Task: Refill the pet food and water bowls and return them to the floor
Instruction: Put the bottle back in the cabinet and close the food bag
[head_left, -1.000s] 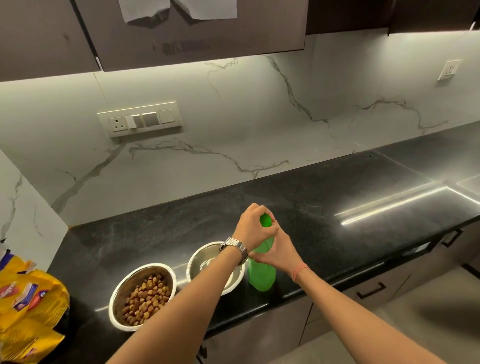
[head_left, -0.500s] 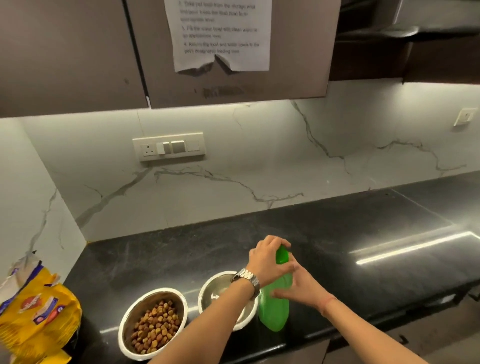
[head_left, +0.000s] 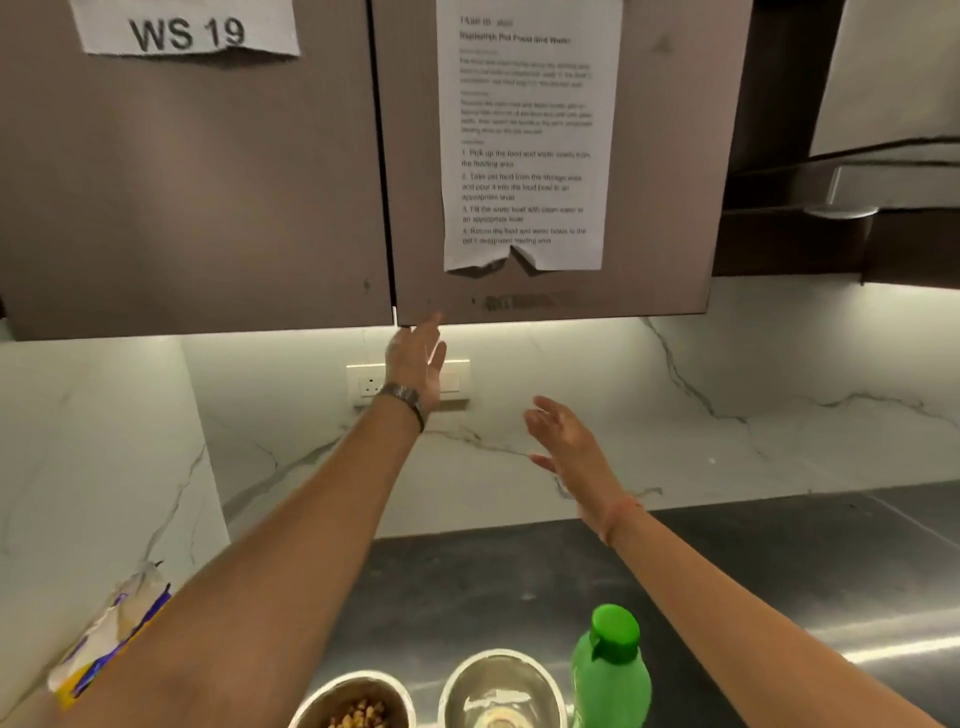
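Note:
Two steel bowls stand on the black counter (head_left: 779, 561) at the bottom edge: the food bowl (head_left: 358, 701) holds brown kibble, and the water bowl (head_left: 501, 691) sits right of it. A green bottle (head_left: 610, 670) with its cap on stands upright next to the water bowl. My left hand (head_left: 418, 364), watch on the wrist, is raised with straight fingers, fingertips at the lower edge of the wall cabinet door (head_left: 545, 306). My right hand (head_left: 566, 441) is lifted in the air, fingers spread, holding nothing.
A yellow and blue pet food bag (head_left: 104, 639) lies at the left end of the counter. A wall socket panel (head_left: 369, 384) sits behind my left wrist. A printed sheet (head_left: 527, 135) and a "WS 19" label (head_left: 187, 31) are stuck on the cabinet doors.
Both hands have let go of the green bottle and risen; the left one now reaches the cabinet door's lower edge. The camera has tilted upward.

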